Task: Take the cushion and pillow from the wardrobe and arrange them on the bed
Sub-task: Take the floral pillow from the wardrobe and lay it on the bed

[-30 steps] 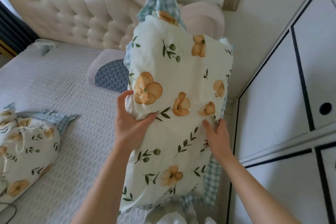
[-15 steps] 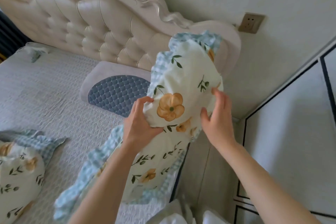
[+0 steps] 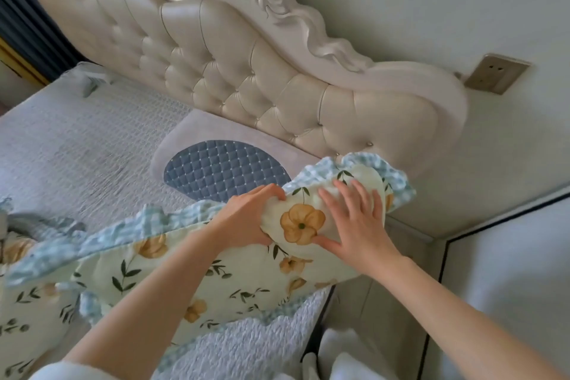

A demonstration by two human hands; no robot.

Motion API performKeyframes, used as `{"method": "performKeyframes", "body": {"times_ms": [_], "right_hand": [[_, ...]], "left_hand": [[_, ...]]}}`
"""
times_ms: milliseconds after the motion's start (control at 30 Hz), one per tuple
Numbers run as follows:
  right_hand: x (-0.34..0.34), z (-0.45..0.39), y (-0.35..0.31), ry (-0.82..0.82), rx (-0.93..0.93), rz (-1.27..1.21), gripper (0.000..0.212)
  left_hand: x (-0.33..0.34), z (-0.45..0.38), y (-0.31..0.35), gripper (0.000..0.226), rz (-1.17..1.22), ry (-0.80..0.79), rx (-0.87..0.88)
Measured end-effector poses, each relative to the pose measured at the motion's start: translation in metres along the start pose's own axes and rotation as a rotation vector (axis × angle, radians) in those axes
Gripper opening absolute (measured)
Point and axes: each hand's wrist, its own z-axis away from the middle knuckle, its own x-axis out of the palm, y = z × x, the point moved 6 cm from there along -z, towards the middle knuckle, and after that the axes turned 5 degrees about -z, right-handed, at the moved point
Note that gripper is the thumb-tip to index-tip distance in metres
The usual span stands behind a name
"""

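A floral pillow (image 3: 216, 274) with a blue checked frill lies tilted across the right side of the bed (image 3: 77, 157), its far end raised. My left hand (image 3: 246, 219) grips the pillow's far end from the left. My right hand (image 3: 354, 225) presses flat on that same end, fingers spread. A second floral pillow (image 3: 27, 311) lies at the left edge of the view. A low pillow with a blue quilted patch (image 3: 222, 170) rests against the headboard, partly behind the held pillow.
The tufted cream headboard (image 3: 216, 71) runs along the wall. A wall socket (image 3: 496, 72) sits right of it. White wardrobe doors (image 3: 509, 271) stand close on the right, leaving a narrow gap beside the bed. A dark curtain (image 3: 27, 28) hangs at far left.
The pillow has gone from upright in the air down toward the bed, now lying nearly flat. My right hand has shifted from its side onto its top.
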Motion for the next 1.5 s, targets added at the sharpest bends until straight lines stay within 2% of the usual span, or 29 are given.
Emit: {"method": "performKeyframes", "body": {"times_ms": [300,533,600,700,800,867,933,967,1033,1100,1167,1233,1267,1333,1400,1500], "right_hand": [[0.024,-0.102,0.068,-0.087,0.063,0.003,0.090],[0.054,-0.190,0.112,-0.126,0.073,-0.080,0.091],[0.069,-0.210,0.118,-0.170,0.079,-0.084,0.088],[0.098,-0.233,0.126,-0.273,0.118,-0.078,0.082],[0.123,-0.249,0.144,-0.421,0.229,-0.111,0.074],[0.128,-0.260,0.152,-0.486,0.260,-0.142,0.072],[0.124,-0.273,0.150,-0.457,0.200,-0.138,0.071],[0.120,-0.279,0.142,-0.410,0.126,-0.124,0.070],[0.115,-0.289,0.117,-0.353,-0.040,-0.151,0.066],[0.119,-0.294,0.087,-0.378,-0.162,-0.220,0.062],[0.127,-0.303,0.067,-0.410,-0.199,-0.223,0.060],[0.135,-0.319,0.063,-0.415,-0.133,-0.213,0.064],[0.139,-0.326,0.065,-0.424,-0.072,-0.231,0.068],[0.147,-0.340,0.075,-0.473,0.062,-0.303,0.077],[0.153,-0.348,0.082,-0.520,0.144,-0.390,0.086],[0.156,-0.353,0.086,-0.536,0.184,-0.459,0.095]], "left_hand": [[-0.008,-0.139,-0.025,0.080,-0.180,-0.198,0.070],[-0.006,-0.239,-0.077,0.078,-0.167,-0.326,-0.026],[-0.003,-0.258,-0.092,0.076,-0.270,-0.285,-0.070],[0.014,-0.267,-0.108,0.058,-0.359,-0.095,-0.232],[0.040,-0.238,-0.125,0.047,-0.175,0.082,-0.504],[0.051,-0.202,-0.136,0.034,0.001,0.316,-0.680],[0.066,-0.156,-0.151,0.027,0.175,0.536,-0.942],[0.077,-0.133,-0.159,0.031,0.240,0.579,-1.096],[0.107,-0.094,-0.170,0.048,0.381,0.544,-1.387],[0.138,-0.067,-0.171,0.070,0.618,0.502,-1.559],[0.168,-0.053,-0.166,0.082,0.948,0.505,-1.640],[0.192,-0.053,-0.155,0.079,1.325,0.454,-1.669],[0.200,-0.057,-0.149,0.075,1.474,0.414,-1.635],[0.208,-0.067,-0.144,0.071,1.625,0.386,-1.540],[0.211,-0.079,-0.144,0.077,1.731,0.449,-1.451],[0.208,-0.095,-0.144,0.081,1.799,0.724,-1.396]]}}
